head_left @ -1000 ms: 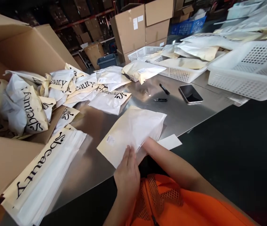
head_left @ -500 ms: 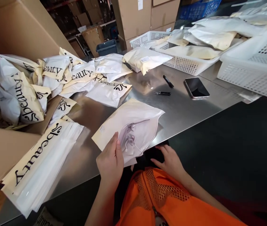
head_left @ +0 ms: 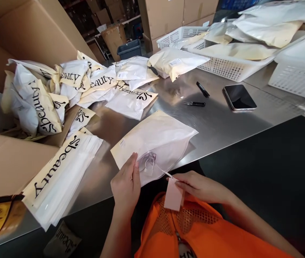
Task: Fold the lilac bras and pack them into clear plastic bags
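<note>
The bag (head_left: 163, 130) is laid on the surface (head_left: 217, 127) near its edge, with its mouth turned toward five o'clock. From the fingers of the left hand (head_left: 127, 184) it lies at one o'clock, and its rim is pinched between thumb and fingers, with no gap to be seen there. From the fingers of the right hand (head_left: 195, 183) it lies at eleven o'clock, well apart from them. A tag (head_left: 173, 196) is gripped at its upper end by the right thumb and fingers, closed on it, and is hung toward seven o'clock; its cord (head_left: 163, 170) is drawn taut from the mouth. The left forearm is raised from about half past six, with the thumb uppermost; the right forearm is extended from four o'clock, with the back of the hand turned up. At two o'clock from the bag a phone (head_left: 239, 97) is placed, at half past one the snips (head_left: 195, 104).
</note>
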A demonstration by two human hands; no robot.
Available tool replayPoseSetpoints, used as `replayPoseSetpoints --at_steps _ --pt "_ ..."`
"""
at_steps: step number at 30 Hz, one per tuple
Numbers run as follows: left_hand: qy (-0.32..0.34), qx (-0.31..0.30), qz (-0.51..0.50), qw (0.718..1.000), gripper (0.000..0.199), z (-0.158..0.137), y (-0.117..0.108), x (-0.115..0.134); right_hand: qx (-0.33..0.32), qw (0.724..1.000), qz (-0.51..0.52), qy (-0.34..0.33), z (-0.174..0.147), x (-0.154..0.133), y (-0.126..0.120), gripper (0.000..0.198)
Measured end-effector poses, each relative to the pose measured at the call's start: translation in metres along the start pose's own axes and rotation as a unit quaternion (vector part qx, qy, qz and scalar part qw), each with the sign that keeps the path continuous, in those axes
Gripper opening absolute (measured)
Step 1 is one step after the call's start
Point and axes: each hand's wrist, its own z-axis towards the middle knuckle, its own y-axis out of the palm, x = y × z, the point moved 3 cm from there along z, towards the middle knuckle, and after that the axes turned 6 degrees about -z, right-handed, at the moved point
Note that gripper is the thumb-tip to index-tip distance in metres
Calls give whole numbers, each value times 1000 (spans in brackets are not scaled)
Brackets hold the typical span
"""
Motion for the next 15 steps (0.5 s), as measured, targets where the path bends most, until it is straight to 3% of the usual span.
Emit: replayPoseSetpoints --at_steps 2,4,6,7,10,11,13,15 --pt "19 -12 -10 1000 29 -4 4 2 -12 992 119 42 12 -6 -5 34" --pt "44 -28 -6 999 31 -12 8 4 110 975 178 75 35 -1 -9 37" --pt "68 -56 0 996 33 -25 12 3 249 959 121 62 60 9 -10 34" --pt "80 -73 -2 994 33 -32 12 2 288 953 79 51 71 13 -10 30" --pt "78 -98 -20 992 30 -58 6 -7 309 950 7 48 96 28 -8 19" --pt "47 -80 -19 996 26 -67 1 -12 308 950 1 53 100 32 -10 16" --pt "-82 -27 -10 996 17 -83 -10 -25 308 949 -24 63 106 39 -16 15" --pt "-256 -36 -56 964 29 -99 -13 -38 308 948 -48 71 109 42 -24 15"
